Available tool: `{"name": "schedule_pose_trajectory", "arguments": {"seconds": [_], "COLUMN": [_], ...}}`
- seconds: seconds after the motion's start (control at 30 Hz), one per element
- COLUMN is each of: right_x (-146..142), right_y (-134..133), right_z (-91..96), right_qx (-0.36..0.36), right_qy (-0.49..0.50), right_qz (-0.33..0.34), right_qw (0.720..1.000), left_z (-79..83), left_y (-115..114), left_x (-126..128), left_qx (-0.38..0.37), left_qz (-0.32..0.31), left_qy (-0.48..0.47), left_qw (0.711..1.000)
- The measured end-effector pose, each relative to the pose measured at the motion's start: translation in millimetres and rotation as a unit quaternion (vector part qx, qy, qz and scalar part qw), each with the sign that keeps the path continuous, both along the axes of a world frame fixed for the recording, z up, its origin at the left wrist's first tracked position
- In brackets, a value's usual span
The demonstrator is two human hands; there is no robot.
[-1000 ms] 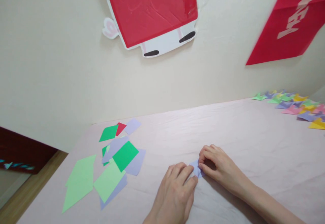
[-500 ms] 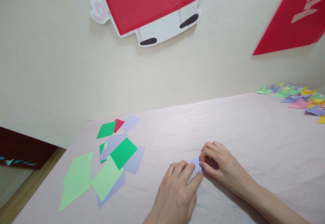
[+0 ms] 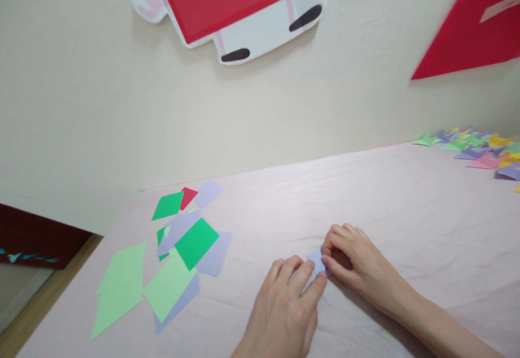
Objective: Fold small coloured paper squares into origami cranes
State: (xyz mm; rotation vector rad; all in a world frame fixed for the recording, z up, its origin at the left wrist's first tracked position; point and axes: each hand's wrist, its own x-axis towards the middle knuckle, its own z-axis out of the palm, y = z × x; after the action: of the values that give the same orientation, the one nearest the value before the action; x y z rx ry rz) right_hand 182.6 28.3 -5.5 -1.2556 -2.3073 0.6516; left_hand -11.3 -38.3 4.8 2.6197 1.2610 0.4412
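Note:
A small piece of light purple paper (image 3: 316,259) lies on the cloth-covered table between my two hands, partly hidden by the fingers. My left hand (image 3: 286,298) holds it down from the left, with bent fingertips at its left side and the thumb at its near edge. On the right edge, my right hand (image 3: 349,252) pinches the paper between thumb and index finger, the other fingers curled. How the paper is folded under the fingertips is hard to make out.
To the left lie loose paper sheets: light green (image 3: 119,287), dark green (image 3: 197,243), red (image 3: 188,198) and purple (image 3: 209,193). Several folded colourful paper pieces (image 3: 473,147) stand at the far right. Behind the table (image 3: 268,206) rises a wall with a red-and-white cutout (image 3: 244,6).
The view has shifted slightly. Both hands keep almost the same pose at the purple paper, and the loose sheets stay in place.

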Motion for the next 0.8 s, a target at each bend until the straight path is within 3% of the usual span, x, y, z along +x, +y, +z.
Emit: {"name": "schedule_pose_trajectory", "arguments": {"seconds": [0.37,0.6,0.8], "right_x": [-1.3,6.0,4.9], "right_y": [-1.9,-2.0,-3.3], "right_z": [0.1,6.2,7.4], "right_qx": [0.011,-0.05,-0.042], "right_qy": [-0.014,0.024,0.009], "right_qz": [0.0,0.002,-0.002], "right_qw": [1.0,0.998,0.999], "left_z": [-2.1,-10.0,-14.8], "left_y": [-1.8,-5.1,-6.7], "left_x": [3.1,7.2,12.2], "left_qx": [0.028,0.064,0.085], "left_qz": [0.014,0.038,0.061], "left_qy": [0.01,0.029,0.019], "left_qw": [0.999,0.997,0.994]}}
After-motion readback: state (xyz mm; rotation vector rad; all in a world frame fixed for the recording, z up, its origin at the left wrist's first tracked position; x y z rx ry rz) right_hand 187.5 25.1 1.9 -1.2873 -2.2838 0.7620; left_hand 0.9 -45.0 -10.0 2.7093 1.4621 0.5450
